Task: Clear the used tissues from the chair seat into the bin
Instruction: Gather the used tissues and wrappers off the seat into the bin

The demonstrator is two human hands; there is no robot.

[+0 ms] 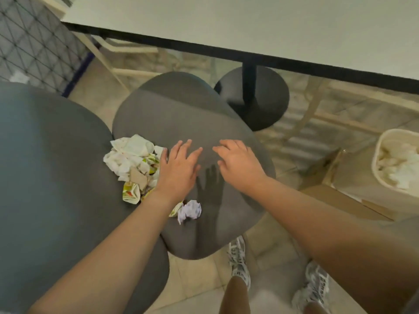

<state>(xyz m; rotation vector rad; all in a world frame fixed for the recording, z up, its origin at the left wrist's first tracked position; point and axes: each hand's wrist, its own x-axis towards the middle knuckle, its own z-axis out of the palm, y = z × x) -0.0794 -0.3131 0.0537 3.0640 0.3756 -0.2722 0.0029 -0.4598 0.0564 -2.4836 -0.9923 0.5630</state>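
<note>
A heap of crumpled white tissues and printed wrappers lies at the left of the grey chair seat, against the backrest. One small crumpled tissue ball sits apart, nearer me. My left hand hovers flat with fingers spread, just right of the heap and partly covering it. My right hand is also open, fingers curved down, over the bare middle of the seat. Neither hand holds anything. The cream bin stands on the floor at the far right, with tissues inside.
The grey backrest fills the left. A white table with a black edge and a round black pedestal base stands beyond the seat. A cardboard box lies between chair and bin. My feet in sneakers are below.
</note>
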